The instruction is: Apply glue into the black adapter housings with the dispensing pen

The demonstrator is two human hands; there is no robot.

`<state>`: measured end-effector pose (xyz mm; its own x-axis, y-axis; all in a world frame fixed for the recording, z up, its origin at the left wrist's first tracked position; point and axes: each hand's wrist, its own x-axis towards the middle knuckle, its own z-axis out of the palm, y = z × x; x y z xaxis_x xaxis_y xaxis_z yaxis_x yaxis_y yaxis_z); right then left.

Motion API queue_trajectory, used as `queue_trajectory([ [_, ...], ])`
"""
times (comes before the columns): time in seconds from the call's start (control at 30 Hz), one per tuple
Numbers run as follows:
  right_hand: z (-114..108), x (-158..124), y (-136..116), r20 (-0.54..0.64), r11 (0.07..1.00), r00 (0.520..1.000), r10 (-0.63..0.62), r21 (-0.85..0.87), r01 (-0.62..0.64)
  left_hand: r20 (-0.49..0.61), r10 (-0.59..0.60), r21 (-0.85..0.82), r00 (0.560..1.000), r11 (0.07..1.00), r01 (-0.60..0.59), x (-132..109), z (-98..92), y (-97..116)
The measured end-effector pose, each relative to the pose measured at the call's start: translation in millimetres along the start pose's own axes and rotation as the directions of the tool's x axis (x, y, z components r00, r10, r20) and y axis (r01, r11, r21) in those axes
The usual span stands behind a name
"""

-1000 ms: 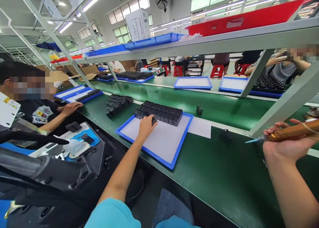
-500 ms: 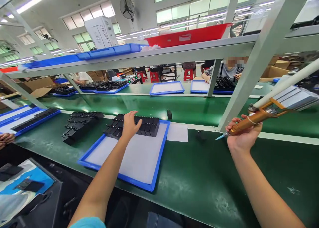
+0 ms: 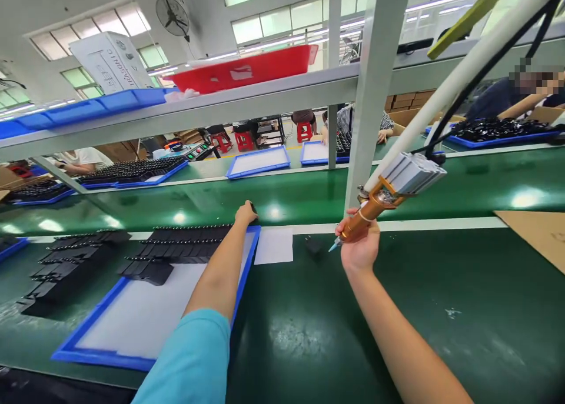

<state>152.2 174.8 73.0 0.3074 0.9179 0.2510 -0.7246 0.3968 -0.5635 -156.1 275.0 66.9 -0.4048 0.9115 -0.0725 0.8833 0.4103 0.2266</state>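
My left hand [image 3: 246, 213] reaches over the far edge of the blue-rimmed tray [image 3: 103, 307] to the green belt. Its fingers are closed on a small black box-shaped casing [image 3: 253, 207], mostly hidden by the hand. In my right hand [image 3: 362, 248] is a gold dispensing tool [image 3: 359, 223] with a pale blue tapered nozzle, gripped round its barrel and pointing down left. Left of the nozzle, another black casing [image 3: 312, 245] sits on the table. Rows of black casings [image 3: 185, 245] with shiny pins fill the tray's far part.
More black casings [image 3: 66, 269] stand in rows left of the tray. A white sheet [image 3: 274, 245] lies right of it. A metal post [image 3: 375, 86] rises beyond my right hand, and a white pole [image 3: 468, 69] slants down to the tool. Cardboard [image 3: 541, 233] lies at right. Co-workers sit across the belt.
My left hand has moved from above the tray's casings to the casing on the belt and closed on it. The view has swung right; my right hand still holds the tool.
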Motion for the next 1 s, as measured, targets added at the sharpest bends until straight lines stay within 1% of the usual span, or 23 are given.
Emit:
queue_trajectory([
  [0.07,1,-1,-1,0.005,1.0,1.0,0.025,-0.001,-0.025,-0.014,0.065,-0.001,0.998,0.998,-0.065,-18,-10.5,3],
  [0.1,2,-2,-1,0.006,1.0,1.0,0.029,0.001,-0.029,-0.015,0.105,-0.006,0.994,0.994,-0.105,-31,-15.3,5],
  [0.13,3,-3,-2,0.006,1.0,1.0,0.027,0.005,-0.027,-0.011,0.158,-0.015,0.987,0.987,-0.159,-49,-19.0,6],
  [0.2,6,-4,-2,0.007,1.0,1.0,0.02,0.009,-0.02,0.021,0.288,-0.051,0.957,0.957,-0.287,-94,-20.5,6],
  [0.23,7,-4,-2,0.009,1.0,1.0,0.021,0.008,-0.021,0.034,0.398,-0.088,0.917,0.915,-0.394,-121,-17.6,5],
  [0.27,8,-5,-2,0.013,1.0,1.0,0.027,0.004,-0.027,0.067,0.477,-0.124,0.877,0.876,-0.467,-149,-12.5,3],
  [0.3,9,-6,-2,0.019,0.999,0.999,0.035,-0.001,-0.035,0.107,0.521,-0.158,0.847,0.85,-0.503,-176,-5.3,0],
  [0.33,10,-6,-2,0.024,0.999,0.999,0.043,-0.007,-0.043,0.143,0.557,-0.195,0.818,0.826,-0.529,-202,3.5,-3],
  [0.37,11,-7,-2,0.03,0.999,0.998,0.048,-0.011,-0.048,0.174,0.571,-0.22,0.802,0.817,-0.533,-225,13.3,-6],
  [0.4,12,-7,-2,0.035,0.999,0.998,0.05,-0.012,-0.049,0.205,0.566,-0.238,0.799,0.82,-0.52,-244,23.6,-9],
  [0.47,13,-9,-2,0.046,0.999,0.998,0.045,-0.009,-0.044,0.2,0.53,-0.309,0.824,0.832,-0.46,-270,43.3,-13],
  [0.53,14,-10,-2,0.058,0.999,0.997,0.042,0.0,-0.042,0.124,0.475,-0.429,0.871,0.817,-0.385,-283,59.2,-15],
  [0.6,14,-12,-2,0.071,0.999,0.996,0.05,0.005,-0.051,0.041,0.415,-0.536,0.909,0.777,-0.331,-287,69.8,-14],
  [0.67,15,-14,-2,0.08,0.998,0.995,0.064,0.01,-0.065,-0.008,0.369,-0.58,0.929,0.755,-0.305,-287,75.1,-12],
  [0.7,15,-15,-2,0.084,0.997,0.994,0.069,0.012,-0.071,-0.028,0.363,-0.586,0.931,0.749,-0.31,-286,75.9,-12],
  [0.77,17,-17,-3,0.086,0.997,0.993,0.077,0.016,-0.079,-0.073,0.384,-0.579,0.92,0.735,-0.353,-283,74.7,-12],
  [0.83,19,-20,-3,0.083,0.996,0.993,0.086,0.021,-0.088,-0.108,0.442,-0.56,0.89,0.713,-0.422,-281,71.6,-14],
  [0.93,23,-25,-4,0.092,0.995,0.991,0.093,0.031,-0.097,-0.122,0.513,-0.533,0.849,0.688,-0.492,-283,68.5,-18],
  [1.0,26,-29,-5,0.118,0.994,0.989,0.092,0.04,-0.098,-0.119,0.52,-0.531,0.846,0.686,-0.497,-286,69.5,-22],
])
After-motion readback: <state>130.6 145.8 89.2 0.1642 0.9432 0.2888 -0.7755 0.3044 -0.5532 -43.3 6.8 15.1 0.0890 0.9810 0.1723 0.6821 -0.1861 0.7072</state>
